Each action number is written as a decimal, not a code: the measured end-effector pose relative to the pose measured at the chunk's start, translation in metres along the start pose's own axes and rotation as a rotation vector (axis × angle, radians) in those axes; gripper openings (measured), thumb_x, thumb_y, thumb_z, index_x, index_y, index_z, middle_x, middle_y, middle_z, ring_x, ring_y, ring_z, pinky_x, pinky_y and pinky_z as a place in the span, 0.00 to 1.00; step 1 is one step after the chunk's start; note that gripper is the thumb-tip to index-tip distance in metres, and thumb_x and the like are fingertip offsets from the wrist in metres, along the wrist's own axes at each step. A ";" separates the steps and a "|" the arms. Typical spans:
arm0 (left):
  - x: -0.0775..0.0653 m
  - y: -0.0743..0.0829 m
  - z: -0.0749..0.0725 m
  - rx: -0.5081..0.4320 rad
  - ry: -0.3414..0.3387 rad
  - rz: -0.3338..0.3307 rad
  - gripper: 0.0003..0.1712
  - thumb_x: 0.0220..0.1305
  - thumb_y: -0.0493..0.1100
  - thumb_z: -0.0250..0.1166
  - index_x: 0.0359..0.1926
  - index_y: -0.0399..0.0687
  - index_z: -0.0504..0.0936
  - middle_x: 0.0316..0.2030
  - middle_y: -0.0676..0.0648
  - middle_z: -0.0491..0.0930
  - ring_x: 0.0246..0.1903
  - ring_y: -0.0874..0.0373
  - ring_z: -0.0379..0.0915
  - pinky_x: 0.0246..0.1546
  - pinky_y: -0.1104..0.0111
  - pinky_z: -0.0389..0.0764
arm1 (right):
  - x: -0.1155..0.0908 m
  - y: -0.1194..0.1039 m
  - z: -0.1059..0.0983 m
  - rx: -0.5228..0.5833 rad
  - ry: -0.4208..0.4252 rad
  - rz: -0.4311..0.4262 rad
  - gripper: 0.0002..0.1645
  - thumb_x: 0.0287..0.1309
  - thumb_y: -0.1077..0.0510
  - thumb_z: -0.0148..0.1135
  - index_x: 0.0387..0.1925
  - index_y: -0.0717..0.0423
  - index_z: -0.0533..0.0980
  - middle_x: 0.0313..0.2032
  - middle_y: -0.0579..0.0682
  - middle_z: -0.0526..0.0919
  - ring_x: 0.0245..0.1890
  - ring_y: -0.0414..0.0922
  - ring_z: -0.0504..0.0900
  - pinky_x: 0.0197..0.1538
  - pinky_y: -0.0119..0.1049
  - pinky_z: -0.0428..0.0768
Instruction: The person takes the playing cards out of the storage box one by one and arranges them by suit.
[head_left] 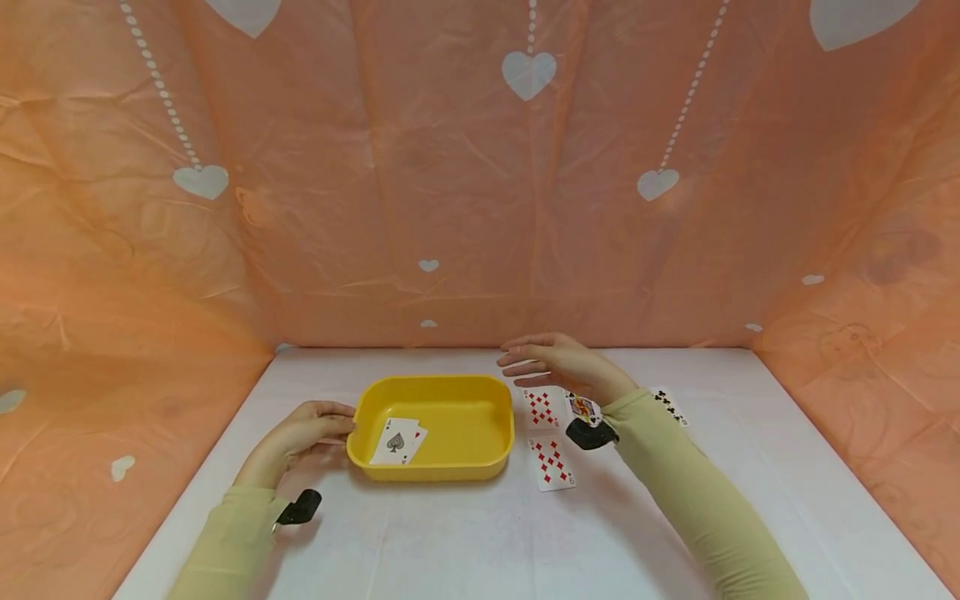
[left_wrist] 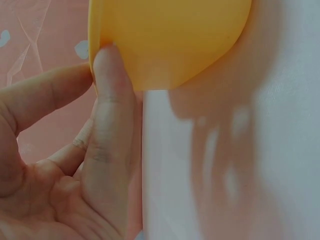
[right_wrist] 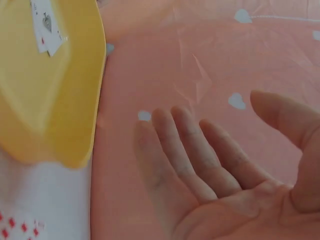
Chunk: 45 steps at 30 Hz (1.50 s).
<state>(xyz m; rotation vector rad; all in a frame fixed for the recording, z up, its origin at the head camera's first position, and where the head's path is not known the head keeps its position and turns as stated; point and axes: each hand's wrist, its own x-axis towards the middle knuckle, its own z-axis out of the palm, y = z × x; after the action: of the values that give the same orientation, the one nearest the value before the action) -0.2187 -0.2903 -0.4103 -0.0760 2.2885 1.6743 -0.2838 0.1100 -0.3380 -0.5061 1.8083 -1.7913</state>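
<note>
A yellow plastic tray (head_left: 465, 472) stands on the white table, with an ace of spades (head_left: 395, 442) lying over another card inside at its left. My left hand (head_left: 303, 433) pinches the tray's left rim; in the left wrist view its thumb (left_wrist: 112, 75) presses the outer wall. My right hand (head_left: 566, 362) is raised beyond the tray's right end, fingers extended and holding nothing. Below it lie a diamonds card (head_left: 542, 408) and a face card (head_left: 582, 408), partly covered by the wrist. Nearer the front is another diamonds card (head_left: 551, 463).
A clubs card (head_left: 670, 407) lies right of the right forearm, partly hidden by the sleeve. Orange cloth walls (head_left: 465, 317) with white hearts enclose the table (head_left: 450, 542) at the back and both sides. Each wrist wears a black camera mount.
</note>
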 end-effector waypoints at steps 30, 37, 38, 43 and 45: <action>-0.003 -0.005 -0.003 -0.025 0.000 0.000 0.25 0.63 0.36 0.63 0.55 0.22 0.69 0.42 0.39 0.82 0.35 0.52 0.81 0.41 0.58 0.82 | 0.118 0.048 0.093 -0.138 -0.144 0.291 0.25 0.66 0.55 0.56 0.57 0.70 0.71 0.53 0.65 0.77 0.56 0.57 0.75 0.62 0.50 0.69; -0.001 -0.005 -0.004 -0.029 -0.006 0.004 0.25 0.64 0.36 0.63 0.56 0.22 0.68 0.42 0.40 0.82 0.35 0.53 0.81 0.41 0.58 0.82 | 0.126 0.054 0.106 -0.258 -0.129 0.321 0.25 0.63 0.51 0.60 0.52 0.69 0.75 0.48 0.60 0.80 0.50 0.52 0.77 0.59 0.46 0.73; 0.000 -0.004 -0.004 -0.029 -0.010 0.006 0.25 0.64 0.36 0.62 0.56 0.21 0.68 0.42 0.39 0.82 0.34 0.53 0.81 0.41 0.58 0.82 | 0.127 0.055 0.108 -0.263 -0.127 0.325 0.25 0.63 0.51 0.60 0.51 0.69 0.75 0.45 0.59 0.80 0.48 0.52 0.77 0.58 0.45 0.73; 0.002 -0.004 -0.003 -0.034 -0.008 0.004 0.24 0.63 0.35 0.62 0.55 0.21 0.68 0.42 0.38 0.82 0.34 0.54 0.81 0.42 0.57 0.82 | 0.129 0.058 0.112 -0.275 -0.128 0.339 0.24 0.62 0.51 0.61 0.47 0.69 0.76 0.37 0.55 0.77 0.39 0.48 0.74 0.55 0.45 0.74; 0.002 -0.003 -0.002 -0.032 -0.003 -0.001 0.24 0.63 0.34 0.62 0.55 0.21 0.69 0.42 0.37 0.82 0.34 0.53 0.81 0.42 0.57 0.82 | 0.129 0.058 0.113 -0.271 -0.133 0.341 0.24 0.62 0.52 0.61 0.47 0.71 0.75 0.35 0.55 0.76 0.37 0.48 0.74 0.55 0.47 0.74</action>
<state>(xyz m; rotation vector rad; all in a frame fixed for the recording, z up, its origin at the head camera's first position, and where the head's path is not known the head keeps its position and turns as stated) -0.2207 -0.2933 -0.4132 -0.0812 2.2589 1.7097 -0.3099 -0.0552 -0.4071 -0.3794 1.9204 -1.2667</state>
